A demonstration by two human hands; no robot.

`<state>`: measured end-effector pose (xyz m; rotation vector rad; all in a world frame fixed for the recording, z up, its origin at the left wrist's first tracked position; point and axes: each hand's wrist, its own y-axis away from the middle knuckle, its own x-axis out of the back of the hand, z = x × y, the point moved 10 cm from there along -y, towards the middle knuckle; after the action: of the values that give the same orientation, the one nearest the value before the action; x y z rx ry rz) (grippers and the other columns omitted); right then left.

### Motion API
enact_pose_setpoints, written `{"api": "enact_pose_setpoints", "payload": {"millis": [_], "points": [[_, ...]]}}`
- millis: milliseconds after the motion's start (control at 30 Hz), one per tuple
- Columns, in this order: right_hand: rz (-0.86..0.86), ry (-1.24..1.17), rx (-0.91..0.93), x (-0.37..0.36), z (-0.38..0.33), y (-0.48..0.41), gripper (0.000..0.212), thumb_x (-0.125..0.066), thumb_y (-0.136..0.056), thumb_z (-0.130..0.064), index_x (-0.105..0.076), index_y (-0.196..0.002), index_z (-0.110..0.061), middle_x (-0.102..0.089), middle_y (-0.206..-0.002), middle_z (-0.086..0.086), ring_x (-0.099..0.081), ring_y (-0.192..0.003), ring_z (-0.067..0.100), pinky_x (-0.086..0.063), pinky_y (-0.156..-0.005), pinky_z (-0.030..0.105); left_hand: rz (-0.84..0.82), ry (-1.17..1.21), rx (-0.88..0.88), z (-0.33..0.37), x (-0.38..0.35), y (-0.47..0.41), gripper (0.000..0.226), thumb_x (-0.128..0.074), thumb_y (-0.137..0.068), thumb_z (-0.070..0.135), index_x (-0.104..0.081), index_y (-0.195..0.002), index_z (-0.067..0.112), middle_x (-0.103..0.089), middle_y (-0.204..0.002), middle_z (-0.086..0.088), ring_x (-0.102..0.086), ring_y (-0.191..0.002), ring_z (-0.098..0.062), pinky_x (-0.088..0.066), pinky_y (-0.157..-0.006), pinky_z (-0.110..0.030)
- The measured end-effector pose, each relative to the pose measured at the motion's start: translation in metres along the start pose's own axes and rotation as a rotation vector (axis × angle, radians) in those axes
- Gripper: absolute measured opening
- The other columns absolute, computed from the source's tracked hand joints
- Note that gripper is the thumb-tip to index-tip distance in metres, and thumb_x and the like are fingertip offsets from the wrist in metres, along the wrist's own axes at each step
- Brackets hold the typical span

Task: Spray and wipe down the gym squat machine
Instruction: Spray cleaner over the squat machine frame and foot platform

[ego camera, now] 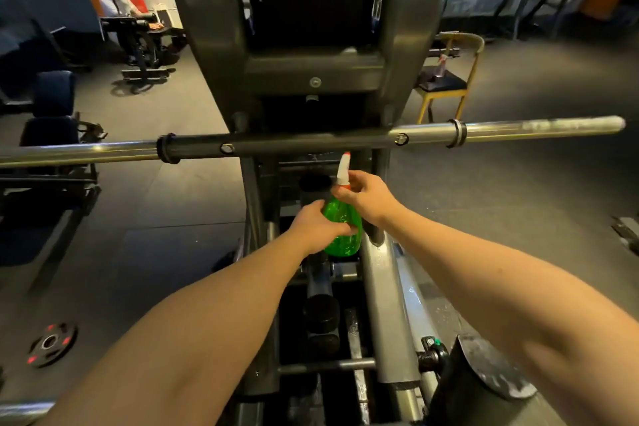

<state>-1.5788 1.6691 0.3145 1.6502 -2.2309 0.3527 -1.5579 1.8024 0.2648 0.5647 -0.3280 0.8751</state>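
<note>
Hands meet just below the middle of the view, both on the spray bottle point(342, 245). The left hand point(316, 228) comes in from 7 o'clock and wraps its fingers round the green body of the bottle. The right hand point(368, 199) comes in from 4 o'clock, its fingers curled about the neck under the white nozzle point(343, 168). The bottle stands roughly upright, nozzle toward 12 o'clock, held over the lower frame of the squat machine point(311, 69), whose dark uprights and back pad rise at 12 o'clock.

Just above the nozzle, the machine's bar point(294, 143) crosses the whole view from 9 to 3 o'clock, dark in the middle and chrome at both ends. A silver rail point(383, 304) of the frame runs down from the bottle toward 5 o'clock.

At 1 o'clock a yellow chair point(446, 93) stands on the grey floor beside the machine, with a second bottle point(442, 64) on its dark seat. A weight plate point(52, 344) lies flat on the floor at 8 o'clock. At 10 o'clock, well apart, a person point(117, 0) in white sits at other equipment
</note>
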Motion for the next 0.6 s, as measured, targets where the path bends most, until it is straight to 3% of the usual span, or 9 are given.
{"api": "enact_pose_setpoints", "payload": {"millis": [67,200,400,500,600], "points": [[0.058,-0.043,-0.021,0.021,0.017,0.002,0.035,-0.076,-0.092,-0.026,-0.066,-0.124,-0.014,-0.072,-0.106,0.003,-0.068,-0.094,0.013,-0.057,-0.083,0.028,-0.020,-0.015,-0.004,0.011,-0.015,-0.007,0.072,-0.089,-0.072,0.042,-0.054,-0.134,0.028,-0.062,-0.119,0.008,-0.061,-0.111,-0.017,-0.052,-0.099,-0.038],[0.101,-0.030,-0.066,0.046,0.051,0.003,0.025,-0.077,-0.091,-0.029,-0.072,-0.111,-0.015,-0.076,-0.097,0.004,-0.073,-0.093,0.019,-0.060,-0.088,0.042,-0.075,-0.030,0.004,0.019,-0.044,-0.019,0.080,-0.090,-0.065,0.046,-0.057,-0.136,0.028,-0.065,-0.118,0.007,-0.063,-0.107,-0.015,-0.055,-0.098,-0.042],[0.059,-0.091,-0.136,0.049,0.086,0.021,0.030,-0.076,-0.092,-0.024,-0.067,-0.119,-0.012,-0.073,-0.102,0.002,-0.068,-0.093,0.011,-0.056,-0.082,0.026,-0.113,-0.060,0.054,0.007,-0.081,-0.022,0.075,-0.091,-0.069,0.037,-0.057,-0.135,0.023,-0.065,-0.121,0.001,-0.063,-0.110,-0.020,-0.055,-0.098,-0.041],[0.037,-0.102,-0.200,0.041,0.112,0.035,0.022,-0.075,-0.093,-0.025,-0.069,-0.110,-0.012,-0.072,-0.097,0.002,-0.068,-0.090,0.012,-0.052,-0.077,0.024,-0.185,-0.063,0.099,-0.012,-0.100,-0.017,0.071,-0.090,-0.072,0.035,-0.057,-0.133,0.023,-0.065,-0.120,0.002,-0.062,-0.111,-0.019,-0.053,-0.096,-0.037],[-0.008,-0.096,-0.279,0.022,0.138,0.045,0.027,-0.076,-0.092,-0.024,-0.071,-0.114,-0.009,-0.073,-0.099,0.004,-0.070,-0.093,0.016,-0.054,-0.077,0.025,-0.201,-0.038,0.174,-0.040,-0.116,-0.006,0.072,-0.091,-0.069,0.037,-0.059,-0.133,0.022,-0.067,-0.117,0.002,-0.065,-0.110,-0.020,-0.055,-0.100,-0.043]]}}
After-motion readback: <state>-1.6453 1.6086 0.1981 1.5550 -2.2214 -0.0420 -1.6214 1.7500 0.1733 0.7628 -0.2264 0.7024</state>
